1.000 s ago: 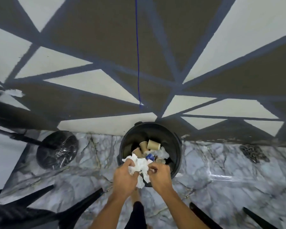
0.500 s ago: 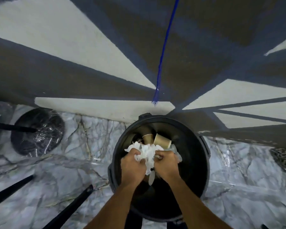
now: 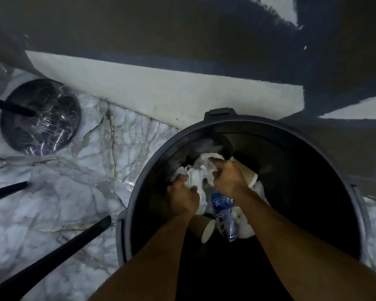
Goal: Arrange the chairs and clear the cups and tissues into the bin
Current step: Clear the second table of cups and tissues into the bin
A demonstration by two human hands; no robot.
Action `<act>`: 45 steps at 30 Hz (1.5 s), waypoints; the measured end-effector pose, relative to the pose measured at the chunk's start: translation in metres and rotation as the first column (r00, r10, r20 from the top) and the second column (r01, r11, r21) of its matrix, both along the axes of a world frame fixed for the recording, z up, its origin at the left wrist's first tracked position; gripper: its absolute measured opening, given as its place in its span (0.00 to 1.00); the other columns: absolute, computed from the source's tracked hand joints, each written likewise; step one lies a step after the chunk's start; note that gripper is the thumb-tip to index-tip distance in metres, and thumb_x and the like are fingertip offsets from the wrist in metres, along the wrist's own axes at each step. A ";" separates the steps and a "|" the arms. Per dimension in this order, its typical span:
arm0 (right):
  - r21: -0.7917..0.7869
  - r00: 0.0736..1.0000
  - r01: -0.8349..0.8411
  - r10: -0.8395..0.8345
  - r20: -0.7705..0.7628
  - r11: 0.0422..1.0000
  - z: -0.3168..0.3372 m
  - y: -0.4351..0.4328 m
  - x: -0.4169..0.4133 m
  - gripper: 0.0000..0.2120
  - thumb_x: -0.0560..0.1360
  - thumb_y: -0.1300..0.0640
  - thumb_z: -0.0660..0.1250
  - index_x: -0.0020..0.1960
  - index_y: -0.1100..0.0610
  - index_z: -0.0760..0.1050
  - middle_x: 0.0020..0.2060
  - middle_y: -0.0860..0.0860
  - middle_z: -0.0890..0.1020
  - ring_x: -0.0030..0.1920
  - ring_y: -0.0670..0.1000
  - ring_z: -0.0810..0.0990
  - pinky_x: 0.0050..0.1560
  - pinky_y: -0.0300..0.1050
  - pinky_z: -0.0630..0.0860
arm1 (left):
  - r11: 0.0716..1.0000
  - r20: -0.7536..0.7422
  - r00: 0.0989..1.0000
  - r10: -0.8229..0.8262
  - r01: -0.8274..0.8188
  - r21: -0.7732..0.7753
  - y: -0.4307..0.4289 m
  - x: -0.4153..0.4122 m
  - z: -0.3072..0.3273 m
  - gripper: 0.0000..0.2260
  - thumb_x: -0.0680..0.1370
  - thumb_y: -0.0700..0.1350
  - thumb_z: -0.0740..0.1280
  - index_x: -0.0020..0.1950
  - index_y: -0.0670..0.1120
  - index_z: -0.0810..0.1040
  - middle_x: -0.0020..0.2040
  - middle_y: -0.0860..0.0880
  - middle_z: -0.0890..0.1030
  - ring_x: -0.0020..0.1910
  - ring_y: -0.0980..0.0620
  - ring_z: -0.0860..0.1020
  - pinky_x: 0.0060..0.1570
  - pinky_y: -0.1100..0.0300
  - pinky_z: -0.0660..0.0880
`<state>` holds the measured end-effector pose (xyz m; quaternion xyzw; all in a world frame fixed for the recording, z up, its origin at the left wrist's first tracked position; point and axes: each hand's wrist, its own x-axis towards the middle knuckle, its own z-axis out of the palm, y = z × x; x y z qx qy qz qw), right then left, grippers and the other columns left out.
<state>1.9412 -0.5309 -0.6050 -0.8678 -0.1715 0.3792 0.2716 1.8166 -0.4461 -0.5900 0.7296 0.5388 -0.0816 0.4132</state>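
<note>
both hands grip one crumpled wad of white tissues (image 3: 197,177): the left hand (image 3: 182,198) is clenched on its near left edge and the right hand (image 3: 227,179) is curled over its far right side. the wad sits inside the mouth of the dark bin (image 3: 154,154), below the rim, on top of rubbish. a brown paper cup (image 3: 206,230) lies on its side near the wrists, another cup (image 3: 249,175) is just right of the right hand, and a blue-labelled plastic bottle (image 3: 223,210) lies between the forearms. the step in hand looks like dropping the tissues, and it seems nearly done. to do it well, both hands should open together while they are below the rim, so no loose sheet clings to a palm or drifts onto the marble floor (image 3: 63,192). a light press down would likely pack the wad among the cups. the black chair legs (image 3: 52,263) on the left stand near the bin, so the arms are best lifted straight up.
</note>
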 end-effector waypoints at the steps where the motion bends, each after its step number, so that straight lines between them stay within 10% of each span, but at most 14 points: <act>1: 0.003 1.000 0.009 -0.009 0.004 1.000 0.001 -0.004 0.003 0.23 0.73 0.69 0.66 0.67 0.57 0.77 0.61 0.55 0.81 0.61 0.53 0.79 0.61 0.37 0.73 | 1.000 -0.018 1.000 -0.001 0.001 0.004 -0.001 -0.002 0.000 0.18 0.75 0.41 0.72 0.64 0.46 0.78 0.62 0.40 0.79 0.61 0.41 0.78 0.61 0.55 0.75; 11: -0.037 0.994 0.105 -0.103 0.034 0.994 0.109 -0.065 0.008 0.13 0.73 0.67 0.66 0.52 0.56 0.84 0.49 0.53 0.85 0.52 0.53 0.82 0.57 0.46 0.78 | 0.999 -0.024 0.999 -0.040 0.040 -0.008 -0.021 -0.029 0.103 0.15 0.72 0.39 0.71 0.59 0.45 0.82 0.52 0.41 0.85 0.52 0.42 0.83 0.53 0.55 0.79; 19: 0.033 0.980 -0.186 0.183 0.078 0.982 0.278 -0.057 -0.038 0.13 0.74 0.61 0.66 0.56 0.52 0.83 0.54 0.48 0.84 0.57 0.49 0.79 0.58 0.34 0.71 | 0.980 0.038 0.987 -0.154 0.148 0.131 -0.034 -0.055 0.255 0.16 0.68 0.39 0.65 0.54 0.46 0.81 0.46 0.48 0.83 0.48 0.46 0.80 0.44 0.58 0.77; 23: 0.036 0.931 -0.344 0.336 0.141 0.938 0.362 -0.028 -0.063 0.14 0.73 0.60 0.66 0.57 0.52 0.81 0.55 0.51 0.82 0.58 0.53 0.78 0.59 0.45 0.75 | 0.966 0.111 0.984 -0.136 0.107 0.234 -0.029 -0.079 0.339 0.12 0.68 0.35 0.68 0.49 0.44 0.81 0.44 0.46 0.82 0.47 0.45 0.79 0.43 0.54 0.78; 36: -0.088 0.586 -0.761 0.740 0.331 0.643 0.545 0.044 -0.272 0.13 0.74 0.58 0.63 0.57 0.56 0.80 0.56 0.55 0.81 0.59 0.58 0.79 0.55 0.49 0.78 | 0.900 0.156 0.971 0.182 -0.228 0.371 -0.001 -0.325 0.528 0.19 0.72 0.40 0.68 0.63 0.46 0.78 0.60 0.49 0.77 0.63 0.47 0.73 0.59 0.57 0.71; 45: -0.025 0.205 -0.970 0.864 0.460 0.243 0.601 0.089 -0.530 0.19 0.74 0.54 0.66 0.65 0.47 0.76 0.64 0.47 0.77 0.66 0.50 0.73 0.61 0.45 0.72 | 0.688 0.217 0.828 0.517 -0.553 0.470 -0.026 -0.579 0.579 0.22 0.71 0.48 0.69 0.64 0.49 0.77 0.62 0.51 0.78 0.64 0.49 0.73 0.63 0.55 0.72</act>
